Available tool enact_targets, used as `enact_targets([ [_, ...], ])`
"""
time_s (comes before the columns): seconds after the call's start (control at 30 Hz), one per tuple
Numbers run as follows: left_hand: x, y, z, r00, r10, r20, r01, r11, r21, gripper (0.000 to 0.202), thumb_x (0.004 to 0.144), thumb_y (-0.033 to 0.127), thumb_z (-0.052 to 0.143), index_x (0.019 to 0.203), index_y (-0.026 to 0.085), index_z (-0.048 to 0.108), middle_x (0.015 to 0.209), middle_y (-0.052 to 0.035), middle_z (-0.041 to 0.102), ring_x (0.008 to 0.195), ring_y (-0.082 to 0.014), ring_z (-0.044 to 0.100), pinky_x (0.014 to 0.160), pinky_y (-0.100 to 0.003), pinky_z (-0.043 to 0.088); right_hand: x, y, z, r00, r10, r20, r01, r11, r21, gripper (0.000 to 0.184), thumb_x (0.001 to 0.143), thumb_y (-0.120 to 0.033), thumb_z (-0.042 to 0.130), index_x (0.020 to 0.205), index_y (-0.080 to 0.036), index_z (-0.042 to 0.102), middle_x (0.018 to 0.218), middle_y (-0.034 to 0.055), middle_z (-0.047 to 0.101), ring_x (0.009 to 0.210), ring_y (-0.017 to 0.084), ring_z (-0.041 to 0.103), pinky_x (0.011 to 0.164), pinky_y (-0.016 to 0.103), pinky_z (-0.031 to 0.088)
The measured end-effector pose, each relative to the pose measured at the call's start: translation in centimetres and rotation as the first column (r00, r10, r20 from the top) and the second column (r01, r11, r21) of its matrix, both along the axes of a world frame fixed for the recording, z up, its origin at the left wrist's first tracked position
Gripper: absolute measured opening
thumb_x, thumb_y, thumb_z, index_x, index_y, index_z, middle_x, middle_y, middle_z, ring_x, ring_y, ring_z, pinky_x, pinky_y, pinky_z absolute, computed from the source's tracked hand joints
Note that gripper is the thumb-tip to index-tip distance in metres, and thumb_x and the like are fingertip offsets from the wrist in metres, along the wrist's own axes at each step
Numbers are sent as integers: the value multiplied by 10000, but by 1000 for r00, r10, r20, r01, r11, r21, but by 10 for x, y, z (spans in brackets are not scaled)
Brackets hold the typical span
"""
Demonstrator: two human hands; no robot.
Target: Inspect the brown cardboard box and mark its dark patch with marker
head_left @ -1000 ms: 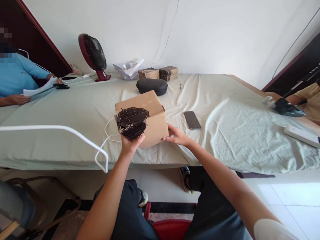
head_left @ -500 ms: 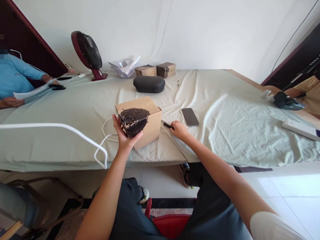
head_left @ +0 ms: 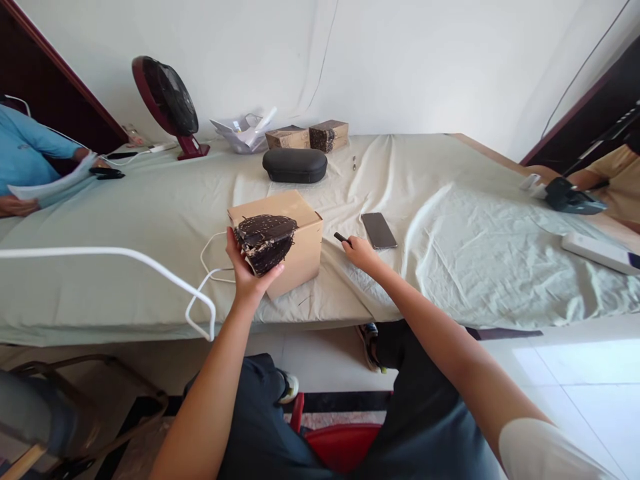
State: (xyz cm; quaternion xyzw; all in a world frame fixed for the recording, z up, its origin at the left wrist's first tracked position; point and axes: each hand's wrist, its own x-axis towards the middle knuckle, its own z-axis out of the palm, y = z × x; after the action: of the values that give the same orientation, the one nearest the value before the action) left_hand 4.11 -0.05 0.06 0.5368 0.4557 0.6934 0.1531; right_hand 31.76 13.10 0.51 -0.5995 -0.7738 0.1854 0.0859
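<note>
A brown cardboard box (head_left: 303, 247) stands tilted near the table's front edge, its near left corner scribbled over in black. My left hand (head_left: 249, 275) grips that blackened corner from the left and below, thumb and fingers spread around it. In my right hand (head_left: 362, 255), just right of the box, is a black marker (head_left: 341, 238) pinched between the fingers, one end pointing toward the box and apart from it. Beyond this hand, to the right, a dark smartphone (head_left: 379, 231) lies flat on the cloth.
Farther back are a black zip case (head_left: 295, 165), two small cardboard boxes (head_left: 329, 136), a plastic basket (head_left: 243, 140) and a fan (head_left: 167, 100). A white cable (head_left: 125, 252) runs in at left. People sit at both table ends; a white power strip (head_left: 600, 253) lies right.
My right hand has drawn the marker slightly right, away from the box's side. My left hand keeps its grip on the corner. The view has shifted a little.
</note>
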Motion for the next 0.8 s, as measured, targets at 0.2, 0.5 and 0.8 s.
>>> enact_targets([
  [0.2, 0, 0, -1, 1000, -2, 11, 2, 1000, -10, 1340, 619, 479, 1009, 1711, 388, 238, 1739, -159, 331, 1595, -427, 419, 1313, -638, 378, 4, 3, 3, 999, -30, -15, 30, 1000, -1, 416, 1157, -331, 388, 1091, -123, 742, 1118, 195, 797, 962, 279, 734, 706, 303, 407],
  [0.5, 3, -2, 5, 1000, 17, -5, -18, 1000, -25, 1345, 590, 550, 1014, 1703, 384, 277, 1734, -156, 338, 1609, -433, 391, 1317, -617, 375, 5, -2, 11, 998, -55, -28, 55, 998, -6, 425, 1162, -423, 374, 1132, -181, 722, 1116, 156, 800, 984, 281, 731, 707, 297, 438],
  [0.8, 4, -5, 6, 999, 3, -36, -4, 1000, -19, 1321, 678, 578, 990, 1720, 292, 233, 1728, -198, 337, 1615, -440, 376, 1317, -590, 387, 22, -2, 16, 991, -63, 122, 77, 990, -115, 310, 1025, -277, 601, 1246, -87, 706, 1238, 261, 761, 1074, 375, 753, 741, 348, 509],
])
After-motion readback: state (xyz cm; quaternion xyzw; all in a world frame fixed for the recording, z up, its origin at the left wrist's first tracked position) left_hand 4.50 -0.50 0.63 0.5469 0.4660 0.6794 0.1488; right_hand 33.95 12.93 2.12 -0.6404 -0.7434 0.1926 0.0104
